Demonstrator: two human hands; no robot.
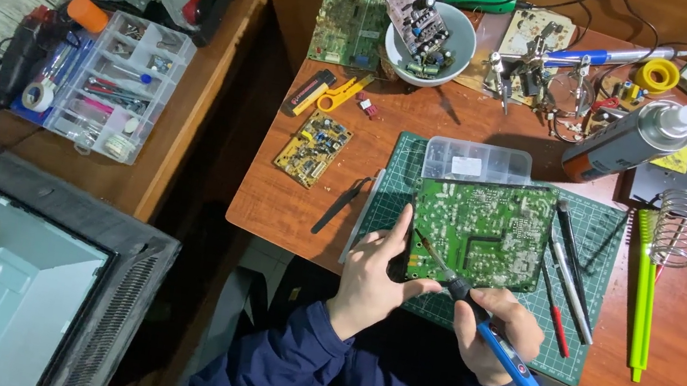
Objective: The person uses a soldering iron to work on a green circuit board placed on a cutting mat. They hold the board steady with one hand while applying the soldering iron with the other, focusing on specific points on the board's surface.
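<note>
Hiding the green board's near corner, hands grip soldering iron

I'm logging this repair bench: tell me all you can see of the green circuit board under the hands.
The green circuit board is a rough square lying flat on a green cutting mat, solder side up, covered in pale traces and dots. Its far edge overlaps a clear plastic box. The left hand steadies its near left corner, and the blue soldering iron in the right hand puts its tip on that corner.
</note>
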